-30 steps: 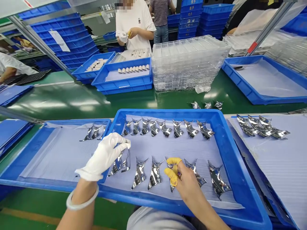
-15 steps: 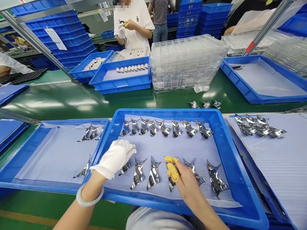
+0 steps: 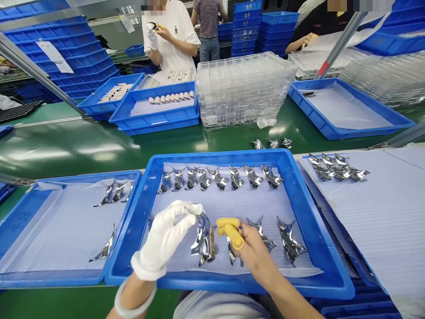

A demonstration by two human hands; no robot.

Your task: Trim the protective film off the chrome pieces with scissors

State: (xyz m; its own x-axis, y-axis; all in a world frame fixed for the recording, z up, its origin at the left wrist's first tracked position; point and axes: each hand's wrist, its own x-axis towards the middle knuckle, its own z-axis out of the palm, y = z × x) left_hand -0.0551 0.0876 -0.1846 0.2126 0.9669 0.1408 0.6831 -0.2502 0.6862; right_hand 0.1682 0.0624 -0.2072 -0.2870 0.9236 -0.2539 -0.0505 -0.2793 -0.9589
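Note:
My left hand [image 3: 166, 237], in a white glove, pinches a shiny curved chrome piece [image 3: 202, 230] by its upper end. The piece hangs over the front row in a paper-lined blue tray [image 3: 219, 156], overlapping another piece behind it. Yellow covers sit on the thumb and index finger of my right hand [image 3: 249, 246]. Those fingers are pressed together just right of the lifted piece; whatever may be between them is hidden. Under this hand a chrome piece [image 3: 231, 252] is partly covered. Two more, including one far right [image 3: 290, 241], lie beyond it. Several pieces [image 3: 235, 178] line the back.
A second blue tray [image 3: 49, 277] at left holds several chrome pieces. At right, three pieces [image 3: 335, 167] rest on lined sheets. Clear plastic trays [image 3: 244, 95] are stacked across the green bench [image 3: 159, 148]. A co-worker [image 3: 172, 33] stands behind blue trays of parts.
My left hand has moved right and now lifts a chrome piece from the front row. My right hand has shifted slightly left. The whole view has drifted a little.

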